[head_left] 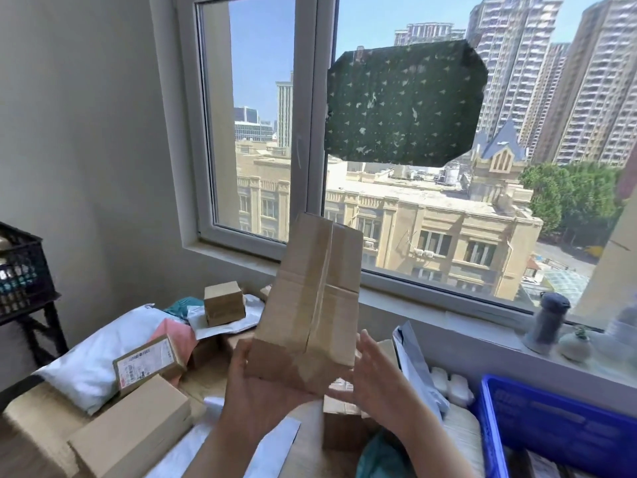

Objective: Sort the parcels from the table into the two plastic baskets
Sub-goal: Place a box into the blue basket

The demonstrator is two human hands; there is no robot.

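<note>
I hold a tall brown cardboard parcel [310,305], taped down its middle, upright above the table in front of the window. My left hand [258,401] grips its bottom left corner, palm underneath and thumb up the side. My right hand [375,377] is beside the bottom right corner with fingers straight and spread, touching or nearly touching the box. A blue plastic basket [551,419] stands at the lower right. A black plastic basket [20,270] sits on a stand at the far left.
The table below holds several parcels: a small brown box [224,303], a labelled box [148,365], a bigger plain box [134,429], and a white mailer bag [103,353]. A grey bottle [548,322] stands on the window sill at the right.
</note>
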